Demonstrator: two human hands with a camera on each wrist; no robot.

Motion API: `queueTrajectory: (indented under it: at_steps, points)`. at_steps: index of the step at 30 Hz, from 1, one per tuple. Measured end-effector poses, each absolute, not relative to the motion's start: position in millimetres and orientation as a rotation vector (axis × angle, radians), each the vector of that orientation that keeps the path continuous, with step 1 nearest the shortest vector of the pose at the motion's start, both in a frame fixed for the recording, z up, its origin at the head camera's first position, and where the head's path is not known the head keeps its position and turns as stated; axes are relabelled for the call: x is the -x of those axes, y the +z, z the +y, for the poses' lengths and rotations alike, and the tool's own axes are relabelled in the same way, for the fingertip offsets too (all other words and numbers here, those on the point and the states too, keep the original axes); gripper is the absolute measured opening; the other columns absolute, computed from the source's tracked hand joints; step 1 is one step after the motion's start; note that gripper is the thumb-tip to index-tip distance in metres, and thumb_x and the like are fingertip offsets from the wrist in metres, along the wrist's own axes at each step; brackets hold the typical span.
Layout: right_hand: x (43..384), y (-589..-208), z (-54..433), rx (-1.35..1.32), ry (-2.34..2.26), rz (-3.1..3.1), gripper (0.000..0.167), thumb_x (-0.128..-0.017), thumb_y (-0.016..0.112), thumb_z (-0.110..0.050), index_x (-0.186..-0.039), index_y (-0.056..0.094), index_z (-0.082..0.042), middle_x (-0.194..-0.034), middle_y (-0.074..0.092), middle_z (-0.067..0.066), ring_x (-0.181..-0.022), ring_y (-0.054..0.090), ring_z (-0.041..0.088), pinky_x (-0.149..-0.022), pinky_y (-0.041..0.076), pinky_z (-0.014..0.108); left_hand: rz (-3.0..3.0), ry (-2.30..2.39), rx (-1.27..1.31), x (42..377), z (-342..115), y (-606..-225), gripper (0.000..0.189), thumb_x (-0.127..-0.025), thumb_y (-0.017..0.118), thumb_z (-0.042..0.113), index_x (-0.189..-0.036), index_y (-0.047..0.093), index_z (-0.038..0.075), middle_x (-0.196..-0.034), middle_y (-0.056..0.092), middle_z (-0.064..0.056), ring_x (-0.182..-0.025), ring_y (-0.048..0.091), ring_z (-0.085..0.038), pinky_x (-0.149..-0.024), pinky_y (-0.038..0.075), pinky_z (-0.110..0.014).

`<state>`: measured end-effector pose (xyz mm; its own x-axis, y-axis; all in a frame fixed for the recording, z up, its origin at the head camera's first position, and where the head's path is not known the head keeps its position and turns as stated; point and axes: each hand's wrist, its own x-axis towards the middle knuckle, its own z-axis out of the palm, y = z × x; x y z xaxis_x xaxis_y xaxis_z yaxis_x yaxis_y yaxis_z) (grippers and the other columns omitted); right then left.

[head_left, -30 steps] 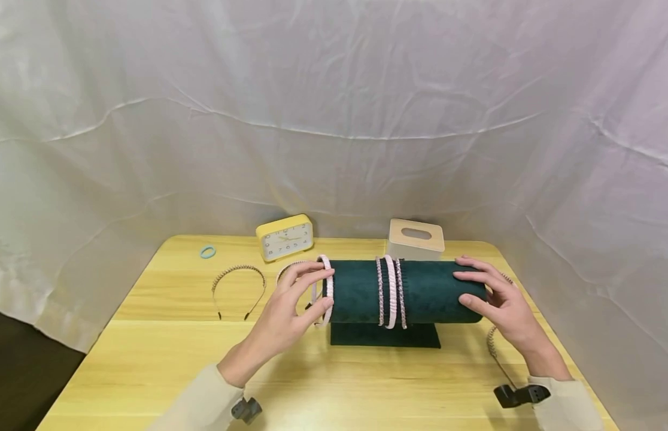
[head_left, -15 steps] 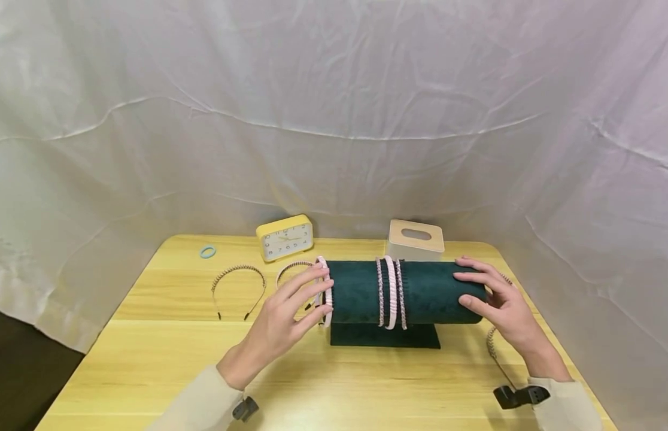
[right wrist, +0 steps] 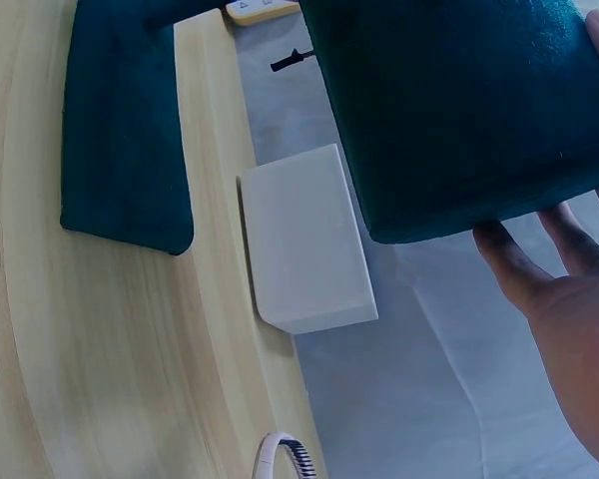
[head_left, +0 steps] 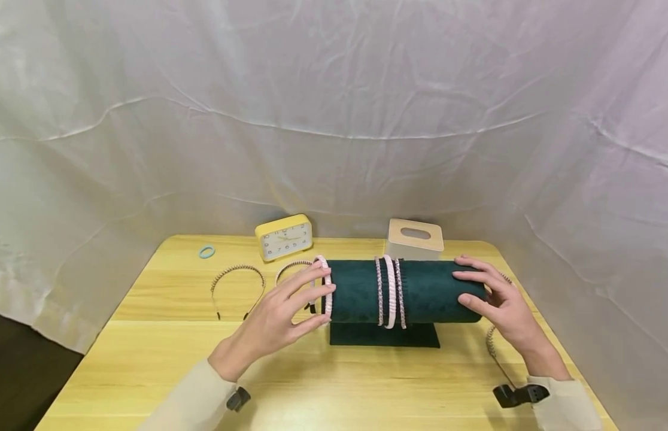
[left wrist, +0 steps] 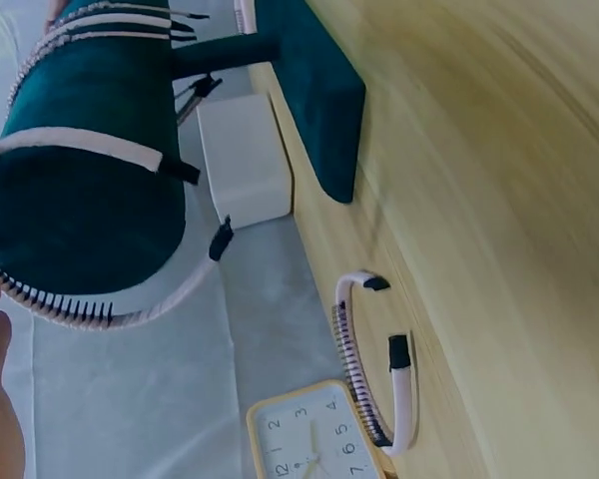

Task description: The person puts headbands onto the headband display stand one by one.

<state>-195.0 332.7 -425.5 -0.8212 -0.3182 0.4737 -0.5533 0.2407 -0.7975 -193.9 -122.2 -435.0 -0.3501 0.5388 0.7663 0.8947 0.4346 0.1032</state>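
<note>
pale pink, toothed headband (head_left: 328, 304)

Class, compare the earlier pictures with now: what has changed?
The left hand drew slightly to its left, its thumb moving lower, farther from the fingers. The fingers still touch the pink headband at the left end of the headband stand; no clear release shows. The right hand, headband stand and three middle headbands stayed put.

Wrinkled pale drapes (head_left: 334, 120) bhd & beside lt wood tbl (head_left: 366, 383).
</note>
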Motion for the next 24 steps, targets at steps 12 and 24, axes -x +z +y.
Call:
queueTrajectory:
  at_steps: [12, 24]
  points:
    - [196, -426, 332, -0.821, 1.603, -2.300, 0.046, -0.093, 0.067, 0.023, -0.138, 0.066, 0.011, -0.163, 0.049, 0.015, -0.155, 0.042, 0.017, -0.110, 0.052, 0.014, -2.074, -0.658, 1.221, 205, -127, -445, 0.056, -0.106, 0.068, 0.051, -0.150, 0.063, 0.017, -0.165, 0.051, -0.015, -0.150, 0.054, -0.032, -0.118, 0.054, -0.053]
    - [196, -427, 333, -0.850, 1.622, -2.270, 0.046, -0.093, 0.067, 0.024, -0.137, 0.065, 0.012, -0.163, 0.048, 0.019, -0.154, 0.042, 0.018, -0.109, 0.053, 0.014, -2.029, -0.622, 1.293, 218, -129, -444, 0.069, -0.090, 0.088, 0.047, -0.148, 0.063, 0.017, -0.164, 0.052, -0.017, -0.152, 0.051, -0.035, -0.124, 0.048, -0.052]
